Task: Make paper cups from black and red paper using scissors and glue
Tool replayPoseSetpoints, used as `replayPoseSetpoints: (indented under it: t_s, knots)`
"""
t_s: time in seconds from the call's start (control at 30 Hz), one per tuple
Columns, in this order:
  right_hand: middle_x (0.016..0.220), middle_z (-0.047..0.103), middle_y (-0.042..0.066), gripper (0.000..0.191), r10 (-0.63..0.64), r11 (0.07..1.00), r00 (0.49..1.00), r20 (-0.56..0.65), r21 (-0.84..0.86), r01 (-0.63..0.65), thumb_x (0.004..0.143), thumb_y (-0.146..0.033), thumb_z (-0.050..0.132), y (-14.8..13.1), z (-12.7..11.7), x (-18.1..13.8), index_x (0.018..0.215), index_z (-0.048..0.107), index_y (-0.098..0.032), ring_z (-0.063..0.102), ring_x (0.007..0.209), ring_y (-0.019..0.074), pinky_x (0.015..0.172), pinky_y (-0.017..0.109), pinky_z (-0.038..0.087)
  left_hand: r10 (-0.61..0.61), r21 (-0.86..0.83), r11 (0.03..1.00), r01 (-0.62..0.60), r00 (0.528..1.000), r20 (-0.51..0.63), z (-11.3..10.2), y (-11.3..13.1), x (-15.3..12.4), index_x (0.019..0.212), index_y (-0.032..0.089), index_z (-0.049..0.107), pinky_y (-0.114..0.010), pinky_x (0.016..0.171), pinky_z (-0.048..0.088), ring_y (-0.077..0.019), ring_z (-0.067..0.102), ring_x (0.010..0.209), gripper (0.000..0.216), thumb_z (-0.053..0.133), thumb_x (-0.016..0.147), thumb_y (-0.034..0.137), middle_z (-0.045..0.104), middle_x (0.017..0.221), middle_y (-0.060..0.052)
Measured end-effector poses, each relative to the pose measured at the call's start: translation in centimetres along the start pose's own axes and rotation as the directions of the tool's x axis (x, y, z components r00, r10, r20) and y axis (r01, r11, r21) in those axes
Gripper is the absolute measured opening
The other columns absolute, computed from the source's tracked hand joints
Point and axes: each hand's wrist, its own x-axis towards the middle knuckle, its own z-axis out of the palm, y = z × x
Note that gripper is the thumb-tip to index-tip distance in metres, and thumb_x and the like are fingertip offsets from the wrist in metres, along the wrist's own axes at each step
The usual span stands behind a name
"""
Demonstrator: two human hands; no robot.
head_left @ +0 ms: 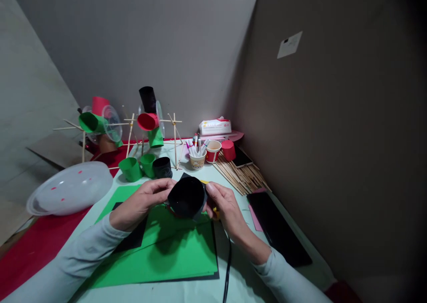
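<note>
Just above the green sheet (173, 254) on the bench, the left hand (147, 201) and right hand (224, 205) pinch the black paper cup (187, 199) from opposite sides, equally near, its mouth and long axis turned toward the person.

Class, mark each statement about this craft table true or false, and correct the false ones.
1. The left hand and right hand both hold a black paper cup. True.
2. The black paper cup is held over a red sheet. False: it is over a green sheet.
3. Markers stand in a patterned cup behind the hands. True.
4. The wooden sticks lie left of the hands. False: they lie to the right.
</note>
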Motion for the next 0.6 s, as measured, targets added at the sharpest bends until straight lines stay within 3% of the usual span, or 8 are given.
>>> replayPoseSetpoints:
  t_s: [0.37, 0.6]
  knots:
    - [0.049, 0.047, -0.007, 0.056, 0.07, 0.991, 0.989, 0.13, 0.103, -0.084, 0.095, -0.066, 0.051, 1.3, 0.3, 0.3, 0.062, 0.053, -0.021, 0.037, 0.042, 0.0088, 0.046, 0.024, 0.031, 0.067, 0.091, 0.993, -0.076, 0.993, 0.096, -0.5, 1.5, -0.6, 0.073, 0.017, 0.074, -0.026, 0.073, 0.042, -0.0188, 0.051, 0.079, 0.028, 0.079, 0.079, 0.044, 0.061, 0.082, -0.004]
    - [0.055, 0.058, -0.001, 0.049, 0.103, 0.987, 0.975, 0.197, 0.105, -0.125, 0.092, -0.058, 0.057, 1.4, 0.1, 0.0, 0.063, 0.058, -0.019, 0.041, 0.043, 0.0087, 0.044, 0.024, 0.029, 0.01, 0.007, 1.0, -0.01, 1.0, -0.013, -1.0, 1.2, -0.3, 0.081, 0.015, 0.077, -0.031, 0.069, 0.045, -0.022, 0.059, 0.075, 0.023, 0.082, 0.075, 0.036, 0.068, 0.078, -0.006]
